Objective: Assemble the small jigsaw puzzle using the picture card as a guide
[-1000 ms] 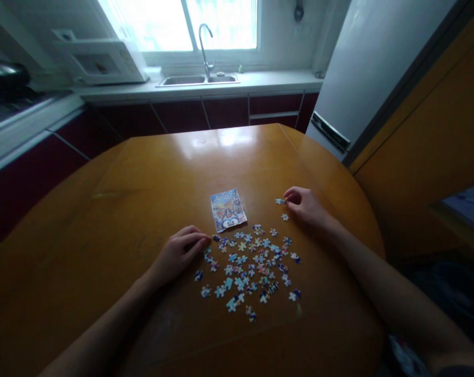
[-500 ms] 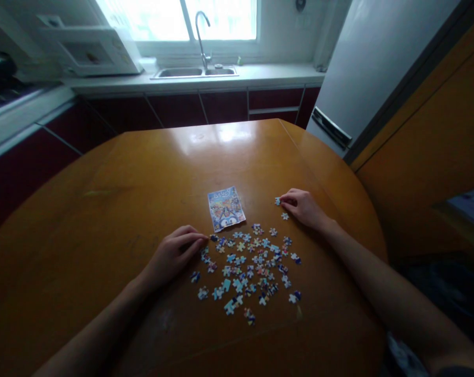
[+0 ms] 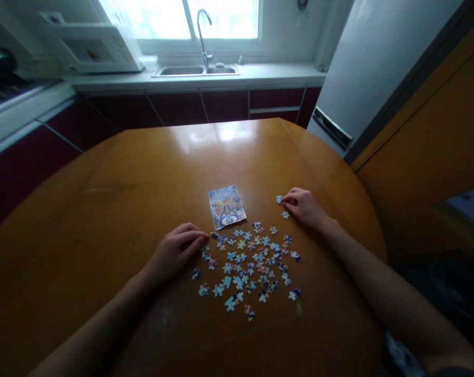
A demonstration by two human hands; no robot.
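- Head camera view, looking down at a round, glossy wooden counter (image 3: 162,173) in a dim kitchen; a sink (image 3: 195,69) sits under a bright window at the top of the frame, and a pale fridge (image 3: 362,68) is at the upper right.
- At centre lies a small printed picture card (image 3: 227,206). Just below it, a loose scatter of jigsaw pieces (image 3: 248,267) spreads toward the lower middle.
- The right hand (image 3: 305,207), at centre right, rests on the counter with its fingers curled. Their tips touch a single blue puzzle piece (image 3: 278,199) set apart from the scatter. Whether they pinch it or only press on it cannot be told.
- A second lone piece (image 3: 285,214) lies just below it, untouched.
- The left hand (image 3: 174,251), at lower centre left, lies relaxed, its fingers loose and holding nothing.
- Compared with a second ago, the left fingertips have drawn back slightly from a dark piece (image 3: 214,235) at the scatter's upper left edge and are now just clear of it.
- The right hand has hardly moved, so the blue piece remains where it was, kept aside from the heap.
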